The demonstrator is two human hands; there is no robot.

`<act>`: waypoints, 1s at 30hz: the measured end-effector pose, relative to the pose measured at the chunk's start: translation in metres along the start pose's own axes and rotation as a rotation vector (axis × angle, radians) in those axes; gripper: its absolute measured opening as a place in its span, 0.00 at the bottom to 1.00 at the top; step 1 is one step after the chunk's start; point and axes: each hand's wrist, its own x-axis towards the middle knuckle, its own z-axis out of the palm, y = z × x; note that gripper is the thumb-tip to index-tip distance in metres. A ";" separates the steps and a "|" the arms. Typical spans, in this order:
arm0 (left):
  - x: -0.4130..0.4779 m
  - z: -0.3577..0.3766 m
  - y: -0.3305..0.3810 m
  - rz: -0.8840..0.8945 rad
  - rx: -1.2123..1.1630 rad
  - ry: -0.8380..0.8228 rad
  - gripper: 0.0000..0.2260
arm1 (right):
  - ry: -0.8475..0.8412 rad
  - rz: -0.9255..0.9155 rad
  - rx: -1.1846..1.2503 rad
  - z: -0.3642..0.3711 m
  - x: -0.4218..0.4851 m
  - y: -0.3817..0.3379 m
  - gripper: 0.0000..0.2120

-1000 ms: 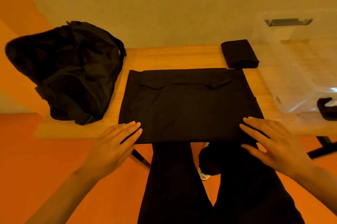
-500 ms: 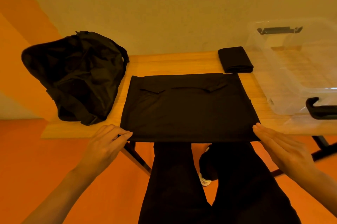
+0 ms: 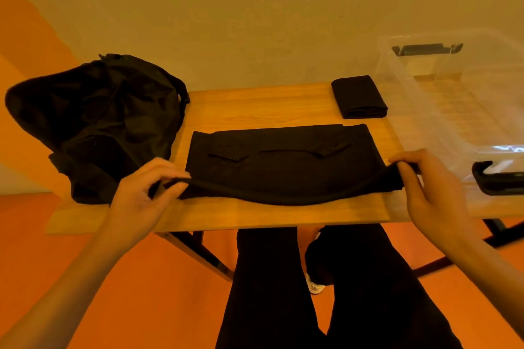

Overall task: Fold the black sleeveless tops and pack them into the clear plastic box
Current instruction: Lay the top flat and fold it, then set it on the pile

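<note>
- We are pinching the near edge of the black sleeveless top [image 3: 283, 161] with both hands, which are well apart, one at each near corner
- Our left hand [image 3: 141, 192] is gripping the left corner between thumb and curled fingers, and our right hand [image 3: 428, 187] is doing the same at the right corner
- The near edge is hanging raised above the wooden table [image 3: 255, 104] and sagging in the middle, while the far part is lying flat on the table (the straps are lying folded in across it)
- A folded black top [image 3: 358, 96] is sitting near the table's far edge, just beside the clear plastic box [image 3: 467, 121] and outside it
- The box is standing at the table's right end, showing a black latch handle [image 3: 496, 181] on its near end
- A black bundle of fabric [image 3: 99, 121] is slumping over the table's left end
- Our legs in black trousers [image 3: 269, 292] are showing below the table's near edge
</note>
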 end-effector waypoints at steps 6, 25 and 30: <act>0.048 0.028 -0.009 -0.357 -0.209 0.080 0.06 | 0.147 0.211 0.128 0.033 0.051 0.009 0.06; 0.106 0.061 -0.049 -0.445 -0.011 0.270 0.07 | 0.139 0.387 -0.126 0.067 0.122 0.038 0.12; 0.116 0.065 -0.049 -0.446 0.148 0.228 0.09 | 0.109 0.419 -0.172 0.072 0.130 0.040 0.13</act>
